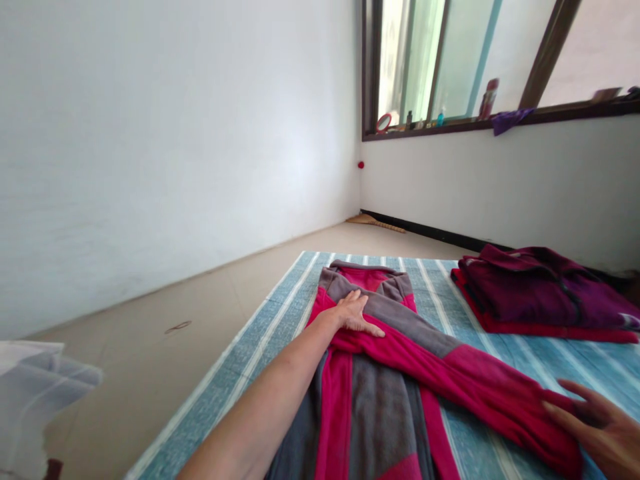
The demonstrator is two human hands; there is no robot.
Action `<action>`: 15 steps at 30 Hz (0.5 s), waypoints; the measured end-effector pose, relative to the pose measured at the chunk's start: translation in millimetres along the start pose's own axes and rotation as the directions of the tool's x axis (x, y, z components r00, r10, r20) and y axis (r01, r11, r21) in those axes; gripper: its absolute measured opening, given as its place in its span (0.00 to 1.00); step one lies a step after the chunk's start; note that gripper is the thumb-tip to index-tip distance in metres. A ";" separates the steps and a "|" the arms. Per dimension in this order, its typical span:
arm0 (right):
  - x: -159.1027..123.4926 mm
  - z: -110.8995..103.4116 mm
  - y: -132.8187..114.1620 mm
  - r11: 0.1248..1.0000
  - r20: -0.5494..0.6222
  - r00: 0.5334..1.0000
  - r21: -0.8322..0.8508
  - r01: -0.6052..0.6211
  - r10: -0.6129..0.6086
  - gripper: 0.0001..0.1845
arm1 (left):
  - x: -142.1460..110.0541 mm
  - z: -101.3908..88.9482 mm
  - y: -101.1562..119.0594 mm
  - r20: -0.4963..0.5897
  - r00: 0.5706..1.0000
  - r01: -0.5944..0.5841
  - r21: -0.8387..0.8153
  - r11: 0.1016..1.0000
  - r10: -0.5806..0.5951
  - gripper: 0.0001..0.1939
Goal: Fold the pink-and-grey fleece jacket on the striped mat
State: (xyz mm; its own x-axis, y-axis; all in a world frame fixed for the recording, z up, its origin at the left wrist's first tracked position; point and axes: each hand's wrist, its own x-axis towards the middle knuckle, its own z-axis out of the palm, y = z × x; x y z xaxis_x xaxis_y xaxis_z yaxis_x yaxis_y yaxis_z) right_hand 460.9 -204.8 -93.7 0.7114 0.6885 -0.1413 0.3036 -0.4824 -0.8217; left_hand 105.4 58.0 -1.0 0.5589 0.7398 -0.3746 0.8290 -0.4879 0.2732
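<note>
A red and grey fleece jacket (383,393) lies on the striped cloth, its collar pointing away from me. One long sleeve (480,373) stretches across the front of the jacket and off toward the lower right. My left hand (354,312) rests flat on the upper part near the collar, fingers spread and thumb out to the side. At the lower right, my right hand (597,423) has its thumb and fingers around the cuff end of that sleeve. Part of the right hand is cut off by the frame's edge.
A blue-and-white striped cloth (260,333) covers the surface beneath. To the right sits a stack of folded maroon and red clothes (530,293). White sheer fabric (45,380) hangs at the lower left. A window ledge (450,124) holds small bottles. A loop of cord (178,327) lies on the floor.
</note>
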 end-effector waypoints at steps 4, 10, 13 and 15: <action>-0.3 -5.3 -5.3 1.000 0.037 0.999 0.002 -0.015 0.015 0.39 | -0.1 -0.4 0.3 0.003 1.000 -0.007 0.006 1.000 0.007 0.67; 6.4 -7.5 -8.2 0.998 0.088 0.995 -0.040 -0.052 0.055 0.37 | 0.1 5.0 -4.5 -0.099 0.994 -0.039 0.019 0.999 0.041 0.63; 8.8 -7.2 -5.9 0.997 0.102 0.993 -0.041 -0.061 0.065 0.36 | -0.5 4.9 -7.1 -0.262 0.965 -0.006 0.061 0.998 0.022 0.50; 10.4 -7.3 -3.1 0.997 0.082 0.995 -0.064 -0.048 0.053 0.35 | 0.3 3.3 -8.4 -0.345 0.939 0.031 0.076 0.997 -0.003 0.39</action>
State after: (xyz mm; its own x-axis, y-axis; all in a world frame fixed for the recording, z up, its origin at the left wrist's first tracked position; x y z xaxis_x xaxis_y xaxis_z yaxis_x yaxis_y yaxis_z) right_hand 472.0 -200.0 -88.6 0.6722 0.7038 -0.2298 0.3087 -0.5486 -0.7770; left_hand 98.7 60.8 -6.4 0.5152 0.8557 -0.0473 0.8452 -0.4982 0.1935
